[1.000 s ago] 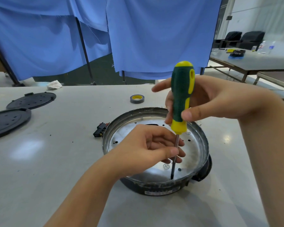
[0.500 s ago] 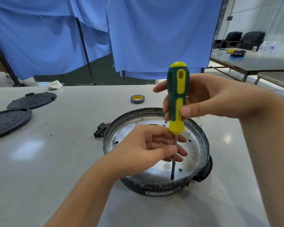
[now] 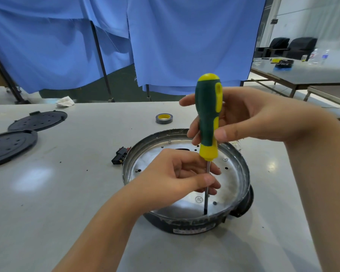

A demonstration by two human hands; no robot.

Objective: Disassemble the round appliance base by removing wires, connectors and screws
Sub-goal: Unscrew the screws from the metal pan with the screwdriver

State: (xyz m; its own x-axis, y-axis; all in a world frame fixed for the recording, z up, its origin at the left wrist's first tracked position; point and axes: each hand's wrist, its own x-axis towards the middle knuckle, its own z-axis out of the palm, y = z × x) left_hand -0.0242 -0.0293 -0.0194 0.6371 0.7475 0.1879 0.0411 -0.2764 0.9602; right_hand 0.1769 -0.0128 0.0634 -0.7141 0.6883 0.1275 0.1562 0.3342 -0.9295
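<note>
Right hand (image 3: 243, 118) gripped screwdriver (image 3: 208, 118) handle, left hand (image 3: 177, 173) pinched shaft, lower centre. Best: stay vertical over base (image 3: 241, 173) screw, push down.

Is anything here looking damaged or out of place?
Little stands out. A crumpled white scrap lies at the table's far edge, and torn clear film clings to the round base's rim. The screwdriver stands upright.

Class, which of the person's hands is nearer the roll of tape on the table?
Right. The right hand grips the screwdriver handle just beside the tape; the left hand pinches the shaft lower, nearer the camera.
</note>
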